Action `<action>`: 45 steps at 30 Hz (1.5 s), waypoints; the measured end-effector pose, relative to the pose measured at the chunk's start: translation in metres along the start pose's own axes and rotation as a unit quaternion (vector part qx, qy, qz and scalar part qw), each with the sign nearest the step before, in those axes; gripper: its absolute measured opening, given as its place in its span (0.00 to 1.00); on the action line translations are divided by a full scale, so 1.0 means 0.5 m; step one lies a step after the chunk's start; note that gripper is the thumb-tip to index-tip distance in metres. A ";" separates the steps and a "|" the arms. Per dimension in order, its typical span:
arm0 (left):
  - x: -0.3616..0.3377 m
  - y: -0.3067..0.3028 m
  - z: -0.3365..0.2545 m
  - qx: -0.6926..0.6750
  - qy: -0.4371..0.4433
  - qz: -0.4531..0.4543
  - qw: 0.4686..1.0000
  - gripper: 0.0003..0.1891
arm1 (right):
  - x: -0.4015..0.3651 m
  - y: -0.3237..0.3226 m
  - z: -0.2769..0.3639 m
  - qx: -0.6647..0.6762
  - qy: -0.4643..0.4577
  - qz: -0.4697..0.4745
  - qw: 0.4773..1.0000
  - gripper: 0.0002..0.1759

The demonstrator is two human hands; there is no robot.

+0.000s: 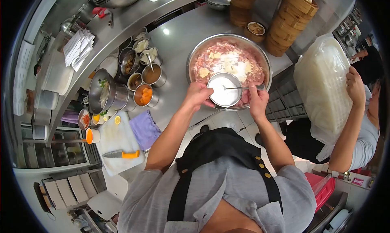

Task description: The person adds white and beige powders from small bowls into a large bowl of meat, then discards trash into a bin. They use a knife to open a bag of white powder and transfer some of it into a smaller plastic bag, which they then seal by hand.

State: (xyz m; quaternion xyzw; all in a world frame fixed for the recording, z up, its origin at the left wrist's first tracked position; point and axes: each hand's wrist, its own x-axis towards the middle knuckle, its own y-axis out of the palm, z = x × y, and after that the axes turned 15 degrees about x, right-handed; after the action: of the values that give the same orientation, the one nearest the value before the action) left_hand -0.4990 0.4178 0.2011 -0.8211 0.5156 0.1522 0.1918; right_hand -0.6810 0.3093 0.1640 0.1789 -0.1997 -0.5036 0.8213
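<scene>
My left hand (198, 95) grips the rim of a small steel bowl (221, 101) that holds white powder (230, 95). In my right hand (258, 99) is the handle of a spoon (239, 87), whose tip rests in the powder. Both hands are over the near edge of a large steel basin (269, 72). Raw pink meat (207, 64) fills the basin, with white powder and pale yellowish clumps lying on top. The small bowl hides part of the meat.
Steel pots of ingredients, one with orange pieces (147, 95), stand left. A knife (122, 154) lies on the white cutting board (111, 131) beside a purple cloth (144, 129). Bamboo steamers (286, 23) are stacked behind the basin. At right a person holds a plastic-wrapped pale bundle (323, 86).
</scene>
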 end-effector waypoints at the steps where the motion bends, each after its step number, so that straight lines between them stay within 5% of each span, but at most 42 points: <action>1: -0.002 -0.006 0.006 0.005 0.002 -0.010 1.000 0.06 | 0.001 0.009 -0.001 0.058 0.053 -0.058 0.995 0.09; 7: -0.028 -0.030 0.026 -0.013 -0.020 -0.018 1.000 0.06 | 0.080 0.064 0.019 0.137 0.051 -0.090 0.985 0.08; 10: -0.038 -0.034 0.031 -0.030 -0.027 -0.015 0.999 0.05 | 0.127 0.068 0.014 -0.065 -0.211 0.064 0.973 0.06; 13: -0.042 -0.033 0.028 -0.031 -0.022 -0.016 0.999 0.05 | 0.100 0.056 0.064 -0.158 -0.309 0.136 0.928 0.05; 17: -0.023 -0.028 0.026 -0.026 -0.020 -0.004 0.999 0.06 | 0.007 0.016 0.073 -0.202 -0.198 0.144 0.948 0.06; 19: -0.013 -0.022 0.020 -0.026 -0.001 -0.004 1.000 0.06 | -0.017 0.014 0.062 -0.244 -0.218 0.132 0.936 0.07; 20: -0.007 -0.018 0.016 -0.024 0.001 0.001 1.000 0.06 | -0.032 0.020 0.054 -0.129 -0.112 0.068 0.983 0.07; 22: 0.004 -0.008 0.009 0.012 -0.006 0.008 1.000 0.07 | -0.038 0.011 0.035 0.021 0.040 -0.044 0.998 0.07; 27: 0.003 0.001 0.001 0.004 0.003 0.022 1.000 0.05 | -0.003 -0.023 0.049 0.133 0.040 -0.160 0.977 0.08; 34: -0.046 -0.070 0.047 -0.027 0.006 0.008 1.000 0.10 | 0.069 -0.064 0.159 -0.071 -0.207 -0.017 0.976 0.05; 36: -0.074 -0.102 0.074 -0.038 0.004 -0.009 0.999 0.10 | 0.093 -0.060 0.195 -0.324 -0.413 0.139 0.839 0.05; 39: -0.126 -0.128 0.112 -0.050 -0.003 -0.100 0.994 0.08 | 0.068 -0.030 0.224 -0.265 -0.394 0.094 0.875 0.06; 41: -0.172 -0.141 0.134 -0.100 -0.023 -0.150 0.983 0.07 | 0.038 -0.024 0.209 -0.117 -0.278 0.046 0.952 0.08; 45: -0.214 -0.145 0.171 -0.161 -0.069 -0.225 0.958 0.05 | -0.024 0.077 0.113 0.119 -0.107 0.233 0.959 0.09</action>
State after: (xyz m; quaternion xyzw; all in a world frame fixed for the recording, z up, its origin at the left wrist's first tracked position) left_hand -0.4831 0.5714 0.1851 -0.9235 0.2717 0.2423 0.1210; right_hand -0.6854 0.3314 0.2298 0.1687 -0.3812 -0.2871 0.8624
